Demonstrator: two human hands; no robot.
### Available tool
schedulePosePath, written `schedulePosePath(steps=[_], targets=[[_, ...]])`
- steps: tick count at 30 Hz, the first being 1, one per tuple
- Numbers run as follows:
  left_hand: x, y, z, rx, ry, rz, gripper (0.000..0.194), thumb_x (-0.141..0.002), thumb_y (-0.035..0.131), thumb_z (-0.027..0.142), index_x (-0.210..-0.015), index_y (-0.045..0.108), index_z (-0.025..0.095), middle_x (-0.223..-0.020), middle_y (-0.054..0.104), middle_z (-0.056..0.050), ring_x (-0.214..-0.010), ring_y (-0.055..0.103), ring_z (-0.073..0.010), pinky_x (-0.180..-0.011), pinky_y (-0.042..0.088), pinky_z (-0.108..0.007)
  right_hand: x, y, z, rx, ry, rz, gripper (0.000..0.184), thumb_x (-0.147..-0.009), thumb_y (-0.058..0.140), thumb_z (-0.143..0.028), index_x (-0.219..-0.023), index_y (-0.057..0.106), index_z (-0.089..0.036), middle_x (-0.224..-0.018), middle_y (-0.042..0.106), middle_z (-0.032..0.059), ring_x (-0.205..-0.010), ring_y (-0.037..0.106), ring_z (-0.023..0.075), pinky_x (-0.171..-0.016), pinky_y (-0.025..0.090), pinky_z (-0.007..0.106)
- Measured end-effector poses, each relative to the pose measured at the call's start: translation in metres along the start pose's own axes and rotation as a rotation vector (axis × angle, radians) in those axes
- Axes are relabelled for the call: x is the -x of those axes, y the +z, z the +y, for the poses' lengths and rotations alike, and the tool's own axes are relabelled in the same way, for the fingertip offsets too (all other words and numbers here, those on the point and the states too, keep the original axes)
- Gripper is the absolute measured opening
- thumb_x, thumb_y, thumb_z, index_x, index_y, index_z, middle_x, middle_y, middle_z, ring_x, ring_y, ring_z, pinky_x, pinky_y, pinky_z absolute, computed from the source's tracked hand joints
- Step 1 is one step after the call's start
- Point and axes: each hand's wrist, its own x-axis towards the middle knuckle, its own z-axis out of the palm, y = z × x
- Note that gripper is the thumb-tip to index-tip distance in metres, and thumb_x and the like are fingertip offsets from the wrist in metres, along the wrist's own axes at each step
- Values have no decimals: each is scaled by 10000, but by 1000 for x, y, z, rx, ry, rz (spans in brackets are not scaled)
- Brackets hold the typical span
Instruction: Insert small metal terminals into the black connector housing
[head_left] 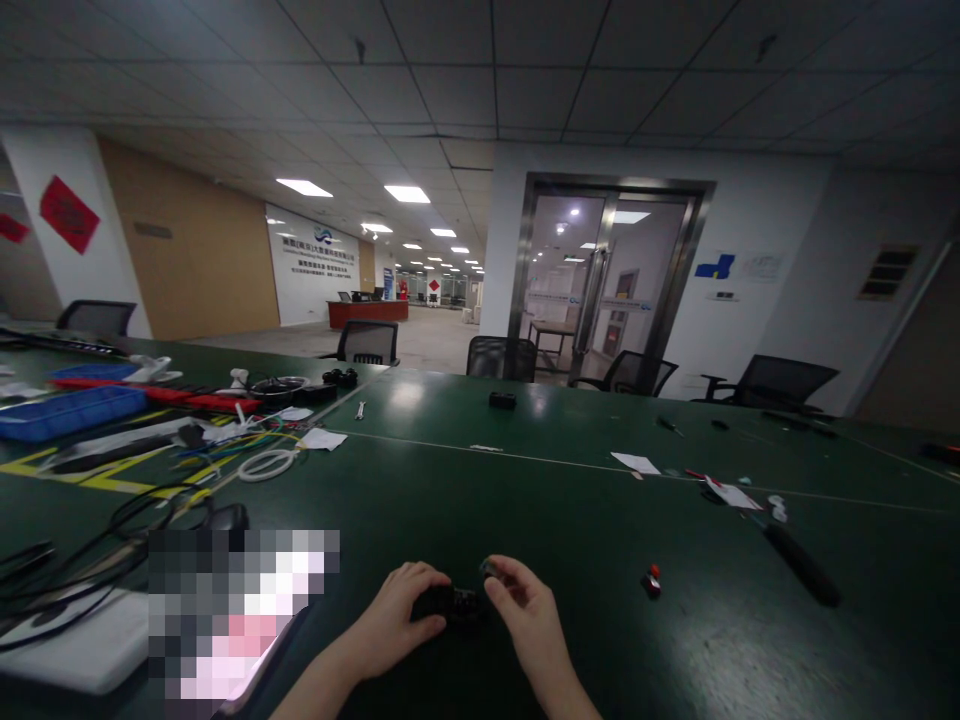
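Note:
A small black boxy object (465, 603) lies low over the green table in front of me. My left hand (399, 615) is closed on its left end, with the thumb on the near side and the fingers over the far side. Just to the right, my right hand (526, 607) pinches a small dark piece (488, 568) between thumb and fingertips, close to the black object's right end. Whether the piece touches the object I cannot tell. Farther right lies a small red and black item (652, 581).
At left are a blurred-out bright screen (259, 625), a white box (82, 640), black cables, a coiled white cable (268, 464) and a blue tray (71, 412). A black-handled tool (801, 565) lies right. Another black object (502, 400) stands farther back. Chairs line the far edge.

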Motion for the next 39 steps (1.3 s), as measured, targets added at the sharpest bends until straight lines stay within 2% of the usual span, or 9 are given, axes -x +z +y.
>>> schedulePosePath(steps=[3,6,11,15,19,25,39], targets=[[0,-1,1,1,-3,-3,361,-722,609,242,-1081,572,256,-1112,570,-18,-1066,472,-216,-943,344,-340,3,5,-1,143,-29,-37,328,-756,559,-359,-1039,625,-207,-953,634,47,-875,570,223,-781,452,341],[-1,0,1,-16,1,-2,366,-714,609,233,-1077,576,259,-1120,572,-21,-1068,470,-220,-949,341,-348,5,9,3,247,-62,-51,312,-755,554,-315,-1046,620,-222,-1005,619,47,-950,555,223,-845,423,337],[-2,2,-2,-15,15,19,376,-712,599,222,-1084,573,266,-1115,576,-16,-1070,477,-222,-950,340,-348,5,17,7,426,-176,-99,214,-727,576,-238,-924,657,-263,-1012,614,19,-1012,526,210,-891,379,323],[-1,2,-1,-4,-2,10,395,-706,598,206,-1096,571,263,-1122,574,-20,-1077,476,-222,-953,341,-346,8,19,-1,532,-172,-148,208,-730,567,-209,-900,653,-294,-1004,610,-10,-1014,512,201,-891,362,331],[-1,2,2,-4,-13,9,400,-703,603,201,-1098,572,258,-1124,573,-24,-1080,473,-218,-960,338,-343,12,16,-9,576,-152,-190,210,-758,531,-221,-925,632,-300,-1045,589,-12,-1024,500,199,-875,367,337],[-1,2,4,-17,-20,2,404,-703,606,204,-1100,571,269,-1118,578,-14,-1081,473,-220,-968,332,-351,12,14,-7,591,-204,-203,211,-763,508,-207,-921,621,-290,-1039,580,-7,-1010,507,209,-874,364,348],[-3,5,-7,-35,29,35,377,-711,622,207,-1082,579,258,-1088,592,-13,-1049,493,-212,-945,343,-345,12,13,-10,571,-185,-213,215,-753,510,-197,-908,628,-289,-1055,576,-3,-1002,511,219,-866,377,373]])
